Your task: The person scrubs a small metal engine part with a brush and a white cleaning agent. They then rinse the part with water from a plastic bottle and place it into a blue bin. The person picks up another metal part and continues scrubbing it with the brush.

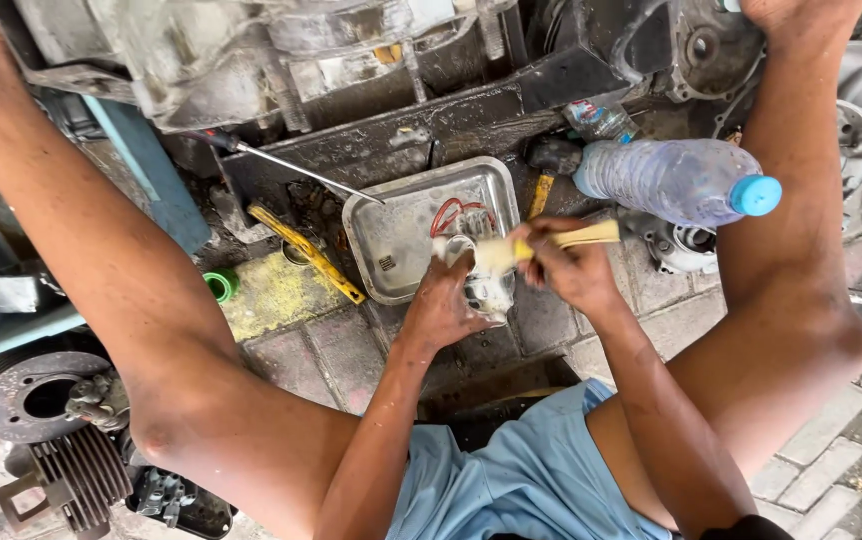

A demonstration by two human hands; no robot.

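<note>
My left hand (443, 305) grips a small round metal engine part (486, 290) with red wires, held over the near edge of a square metal tray (391, 240). My right hand (576, 268) holds a pale wooden-handled brush (561, 240) with its bristles against the top of that part. Both hands meet just in front of me, between my raised knees.
A clear plastic bottle with a blue cap (676, 180) lies to the right. A yellow-handled tool (306, 252), a screwdriver (286, 160) and a green cap (221, 285) lie left of the tray. A dirty engine block (251, 60) stands behind. A finned cylinder (76, 480) sits bottom left.
</note>
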